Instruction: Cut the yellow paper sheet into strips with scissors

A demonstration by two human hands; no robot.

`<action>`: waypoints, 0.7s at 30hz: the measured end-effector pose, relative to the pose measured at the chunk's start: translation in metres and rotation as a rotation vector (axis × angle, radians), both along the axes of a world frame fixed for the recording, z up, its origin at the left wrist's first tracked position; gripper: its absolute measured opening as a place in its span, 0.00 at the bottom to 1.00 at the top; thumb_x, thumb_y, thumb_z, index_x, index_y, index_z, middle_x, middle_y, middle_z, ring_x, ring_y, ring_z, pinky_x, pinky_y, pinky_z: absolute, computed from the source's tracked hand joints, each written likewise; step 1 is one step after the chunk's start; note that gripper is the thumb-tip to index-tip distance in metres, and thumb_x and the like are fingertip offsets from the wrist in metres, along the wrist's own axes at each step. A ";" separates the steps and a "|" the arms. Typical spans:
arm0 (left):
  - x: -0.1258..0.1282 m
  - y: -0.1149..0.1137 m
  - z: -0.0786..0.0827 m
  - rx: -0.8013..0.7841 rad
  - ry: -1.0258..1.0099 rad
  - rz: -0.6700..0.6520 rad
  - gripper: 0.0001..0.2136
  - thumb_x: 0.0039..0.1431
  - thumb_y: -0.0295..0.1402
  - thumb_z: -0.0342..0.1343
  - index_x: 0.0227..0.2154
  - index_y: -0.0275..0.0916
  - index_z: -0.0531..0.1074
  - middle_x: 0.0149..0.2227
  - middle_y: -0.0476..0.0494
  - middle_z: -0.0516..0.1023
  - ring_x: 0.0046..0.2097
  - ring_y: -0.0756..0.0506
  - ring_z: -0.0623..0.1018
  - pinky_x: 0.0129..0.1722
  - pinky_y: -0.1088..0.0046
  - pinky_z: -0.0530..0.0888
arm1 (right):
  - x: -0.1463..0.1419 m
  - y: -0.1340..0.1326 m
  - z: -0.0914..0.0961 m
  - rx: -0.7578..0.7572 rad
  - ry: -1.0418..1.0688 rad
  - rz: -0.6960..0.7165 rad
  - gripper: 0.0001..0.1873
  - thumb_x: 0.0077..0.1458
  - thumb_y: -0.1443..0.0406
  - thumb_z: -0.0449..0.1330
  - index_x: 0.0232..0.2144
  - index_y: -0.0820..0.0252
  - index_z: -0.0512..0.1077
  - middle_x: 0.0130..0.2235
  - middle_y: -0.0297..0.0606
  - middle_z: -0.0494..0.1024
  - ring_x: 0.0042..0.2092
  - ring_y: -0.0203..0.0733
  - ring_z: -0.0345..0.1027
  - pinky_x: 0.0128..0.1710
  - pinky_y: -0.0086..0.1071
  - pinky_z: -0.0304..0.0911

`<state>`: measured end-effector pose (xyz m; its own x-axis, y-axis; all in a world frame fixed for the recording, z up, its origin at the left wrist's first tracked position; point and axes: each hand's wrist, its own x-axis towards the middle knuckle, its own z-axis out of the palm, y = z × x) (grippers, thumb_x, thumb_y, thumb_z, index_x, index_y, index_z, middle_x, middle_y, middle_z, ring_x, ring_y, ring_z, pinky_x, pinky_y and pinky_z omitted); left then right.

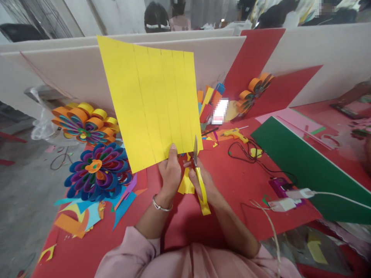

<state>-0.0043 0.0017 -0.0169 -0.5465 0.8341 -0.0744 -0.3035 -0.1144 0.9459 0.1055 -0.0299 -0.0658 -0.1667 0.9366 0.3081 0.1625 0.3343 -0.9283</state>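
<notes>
My left hand pinches the lower edge of a yellow paper sheet, held upright and slit into several long strips. My right hand grips yellow-handled scissors, with the blades pointing up at the sheet's lower right edge. A cut yellow strip hangs between the hands. All of this hovers over a red table.
Two paper flowers lie at the left, one orange and yellow, one blue and purple, with coloured scraps below. A glue gun, cables, a white charger and a green board are at right. White partition boards stand behind; people sit beyond.
</notes>
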 end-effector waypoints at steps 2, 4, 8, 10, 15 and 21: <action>0.000 0.000 0.000 -0.006 0.011 -0.001 0.19 0.61 0.49 0.64 0.26 0.36 0.78 0.30 0.44 0.82 0.35 0.45 0.82 0.38 0.71 0.78 | 0.000 0.000 0.001 -0.012 -0.006 0.008 0.32 0.72 0.47 0.52 0.72 0.49 0.60 0.54 0.46 0.78 0.52 0.54 0.75 0.54 0.49 0.74; 0.000 0.000 0.000 -0.020 0.027 -0.008 0.21 0.62 0.49 0.64 0.24 0.36 0.77 0.27 0.45 0.81 0.33 0.46 0.81 0.35 0.72 0.77 | 0.000 0.000 0.003 -0.031 -0.017 0.013 0.31 0.73 0.48 0.52 0.71 0.49 0.61 0.54 0.45 0.78 0.51 0.53 0.75 0.53 0.48 0.74; 0.001 0.001 0.000 -0.005 -0.001 0.004 0.19 0.61 0.49 0.65 0.26 0.36 0.78 0.29 0.44 0.82 0.35 0.45 0.82 0.38 0.70 0.78 | 0.001 -0.001 0.005 -0.047 -0.013 0.010 0.29 0.72 0.49 0.53 0.69 0.52 0.63 0.51 0.45 0.77 0.51 0.51 0.74 0.53 0.44 0.73; 0.001 0.002 0.000 0.002 -0.023 0.007 0.18 0.60 0.49 0.66 0.28 0.36 0.79 0.30 0.43 0.83 0.37 0.44 0.83 0.41 0.69 0.79 | 0.000 -0.001 0.005 -0.046 -0.006 0.001 0.29 0.72 0.49 0.53 0.68 0.52 0.64 0.51 0.44 0.76 0.51 0.51 0.74 0.53 0.43 0.72; 0.001 0.002 0.000 -0.011 0.006 0.005 0.17 0.60 0.48 0.65 0.29 0.37 0.80 0.32 0.43 0.84 0.38 0.44 0.84 0.41 0.69 0.78 | 0.000 0.000 0.000 -0.053 0.033 0.012 0.29 0.72 0.49 0.54 0.68 0.52 0.65 0.46 0.41 0.76 0.46 0.49 0.74 0.47 0.41 0.74; 0.001 0.006 -0.006 -0.016 -0.034 -0.018 0.16 0.60 0.48 0.66 0.29 0.40 0.78 0.29 0.46 0.81 0.42 0.42 0.84 0.43 0.68 0.79 | -0.001 0.004 -0.011 -0.109 0.055 0.001 0.28 0.72 0.47 0.52 0.66 0.51 0.65 0.43 0.40 0.77 0.39 0.43 0.72 0.39 0.36 0.73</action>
